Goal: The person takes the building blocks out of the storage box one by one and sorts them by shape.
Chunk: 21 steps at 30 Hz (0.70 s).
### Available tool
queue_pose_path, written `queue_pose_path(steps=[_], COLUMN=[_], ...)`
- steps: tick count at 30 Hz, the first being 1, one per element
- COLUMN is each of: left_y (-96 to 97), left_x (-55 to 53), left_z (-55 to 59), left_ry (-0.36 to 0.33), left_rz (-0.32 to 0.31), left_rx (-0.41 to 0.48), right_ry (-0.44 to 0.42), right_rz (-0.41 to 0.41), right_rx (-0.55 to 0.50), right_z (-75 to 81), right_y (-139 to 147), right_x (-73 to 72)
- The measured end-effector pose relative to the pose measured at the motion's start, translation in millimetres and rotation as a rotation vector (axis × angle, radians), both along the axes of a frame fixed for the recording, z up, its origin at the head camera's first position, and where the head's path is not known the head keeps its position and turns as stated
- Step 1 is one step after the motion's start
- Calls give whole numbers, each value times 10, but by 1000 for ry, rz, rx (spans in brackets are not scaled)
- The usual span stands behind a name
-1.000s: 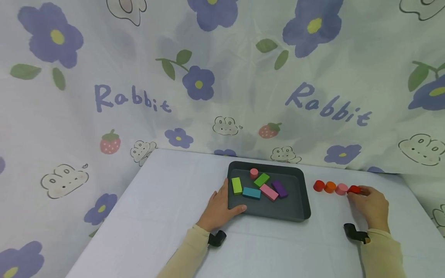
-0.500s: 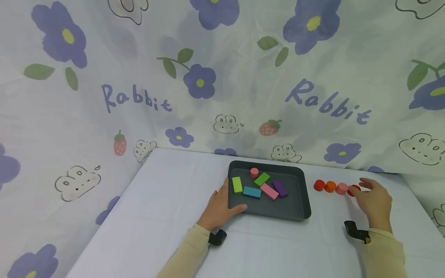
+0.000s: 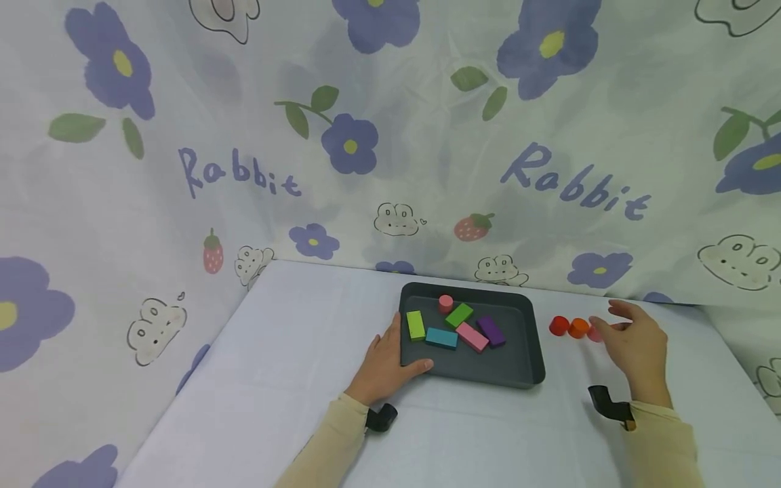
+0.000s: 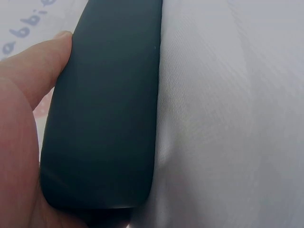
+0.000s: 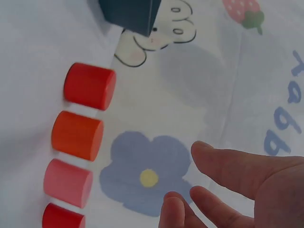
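Observation:
My left hand (image 3: 381, 366) holds the near left corner of a dark grey rectangular tray (image 3: 539, 352), its thumb over the front rim and its fingers along the left wall. In the left wrist view the thumb tip touches the edge of the tray (image 4: 102, 104). My right hand (image 3: 637, 349) hovers over a row of short cylinder blocks with nothing between its spread fingers. From the left stand a red cylinder (image 5: 88, 85), an orange cylinder (image 5: 76, 135), a pink cylinder (image 5: 66, 183) and another red cylinder (image 5: 61, 217), which the hand hides in the head view.
Inside the tray lie a pink cylinder (image 3: 446, 303) and several rectangular blocks: lime (image 3: 415, 325), green (image 3: 459, 315), teal (image 3: 441, 338), pink (image 3: 472, 336) and purple (image 3: 491, 331). A patterned cloth (image 3: 342, 196) hangs behind the white table (image 3: 293, 325).
My right hand has let go of the rightmost red cylinder, lifted, and shifted left over the row, its fingers spreading. The left hand and tray have stayed put.

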<state>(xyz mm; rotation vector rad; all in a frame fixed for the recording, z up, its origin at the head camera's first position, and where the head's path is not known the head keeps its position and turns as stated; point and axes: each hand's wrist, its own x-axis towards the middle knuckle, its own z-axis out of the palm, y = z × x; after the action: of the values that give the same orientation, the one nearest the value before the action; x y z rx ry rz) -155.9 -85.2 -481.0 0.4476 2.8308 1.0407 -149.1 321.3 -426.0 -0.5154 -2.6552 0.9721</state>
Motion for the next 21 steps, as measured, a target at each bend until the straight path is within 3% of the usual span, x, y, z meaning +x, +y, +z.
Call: queue_pose_path(steps=[13,21], left_y=[2,12], left_x=[-10,-27], left_z=[39,35], left_ry=[-10,-7], left_rz=[3,5], left_rx=[3,6], right_ry=[89,148], right_rz=[87,158], right_rx=[0,-2], right_z=[78,156], right_y=[-388,-634], right_x=[-49,-151])
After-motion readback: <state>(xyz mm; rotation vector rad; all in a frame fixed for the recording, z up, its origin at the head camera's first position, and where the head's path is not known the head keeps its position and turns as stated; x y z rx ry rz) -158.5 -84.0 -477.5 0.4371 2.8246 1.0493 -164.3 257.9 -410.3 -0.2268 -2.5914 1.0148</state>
